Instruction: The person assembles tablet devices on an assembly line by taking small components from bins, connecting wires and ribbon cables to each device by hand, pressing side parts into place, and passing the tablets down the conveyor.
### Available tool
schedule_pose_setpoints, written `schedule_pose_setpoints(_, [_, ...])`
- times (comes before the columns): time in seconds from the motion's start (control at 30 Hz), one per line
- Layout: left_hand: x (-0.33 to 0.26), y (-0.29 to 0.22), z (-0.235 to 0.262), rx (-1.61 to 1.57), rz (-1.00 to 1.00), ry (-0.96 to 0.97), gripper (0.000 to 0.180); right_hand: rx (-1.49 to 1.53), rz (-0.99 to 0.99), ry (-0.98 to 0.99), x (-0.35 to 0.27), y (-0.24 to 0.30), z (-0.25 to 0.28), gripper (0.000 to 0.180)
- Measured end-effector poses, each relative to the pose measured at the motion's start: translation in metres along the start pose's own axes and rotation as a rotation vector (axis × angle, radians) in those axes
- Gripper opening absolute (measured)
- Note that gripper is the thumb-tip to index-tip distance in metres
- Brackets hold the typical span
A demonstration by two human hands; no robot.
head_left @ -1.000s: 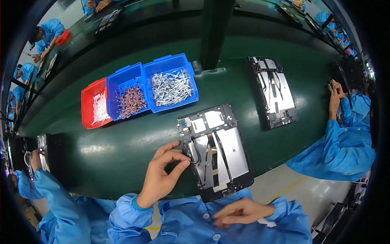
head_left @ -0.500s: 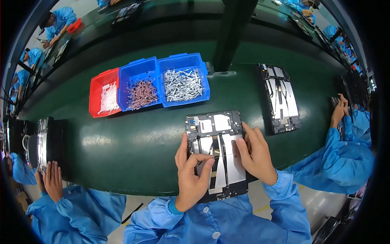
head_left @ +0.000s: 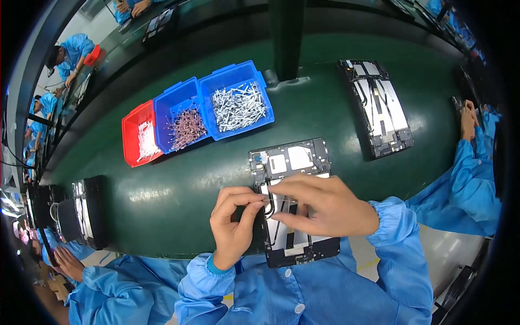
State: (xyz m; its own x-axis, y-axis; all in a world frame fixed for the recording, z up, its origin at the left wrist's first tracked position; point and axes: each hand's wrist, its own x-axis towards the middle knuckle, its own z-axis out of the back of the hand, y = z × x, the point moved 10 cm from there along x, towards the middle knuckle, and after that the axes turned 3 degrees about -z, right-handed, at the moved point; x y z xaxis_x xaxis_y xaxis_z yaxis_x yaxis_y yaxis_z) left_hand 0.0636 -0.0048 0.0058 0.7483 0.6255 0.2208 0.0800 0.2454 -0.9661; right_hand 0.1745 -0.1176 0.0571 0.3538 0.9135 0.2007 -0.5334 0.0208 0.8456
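Observation:
An opened tablet (head_left: 300, 252) lies in front of me, its inner boards, silvery battery panels and black cables exposed. Beside its left edge, my left hand (head_left: 233, 219) pinches a thin wire (head_left: 279, 201) between thumb and forefinger. That thin strand runs rightward above the tablet toward my right hand (head_left: 325, 203). My right hand hovers over the tablet's middle with thumb and forefinger spread apart, and it hides part of the panels. Whether its other fingers touch the wire is hidden.
Beyond the tablet stand a red bin (head_left: 130, 142) of small white pieces, a blue bin (head_left: 176, 92) of brownish wired parts and a blue bin (head_left: 227, 73) of silvery pieces. A second opened tablet (head_left: 387, 108) lies right, near a dark post (head_left: 287, 43). Co-workers sit on both sides.
My left hand has drawn back leftward off the tablet with the wire in its pinch. My right hand has left the tablet's right edge and moved left over its middle.

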Motion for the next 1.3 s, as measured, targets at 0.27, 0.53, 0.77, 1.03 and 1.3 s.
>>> schedule_pose_setpoints(0.27, [-0.002,-0.007,0.006,0.120,-0.094,-0.009,0.012,-0.015,0.080,-0.073,0.003,-0.005,-0.016,0.013])
schedule_pose_setpoints(0.53, [0.007,0.012,0.014,0.254,0.070,0.059,0.031,-0.097,0.067,-0.038,0.021,-0.020,-0.021,0.012])
schedule_pose_setpoints(0.77, [0.003,0.066,0.011,-0.155,0.608,0.165,0.023,-0.142,0.041,0.060,0.030,-0.032,-0.039,0.011])
schedule_pose_setpoints(1.03, [0.013,0.070,0.006,-0.150,0.653,0.245,0.014,-0.236,0.066,0.033,0.030,-0.035,-0.043,0.011])
schedule_pose_setpoints(1.3, [0.014,0.070,0.006,-0.068,0.675,0.247,0.010,-0.247,0.092,0.031,0.028,-0.035,-0.043,0.011])
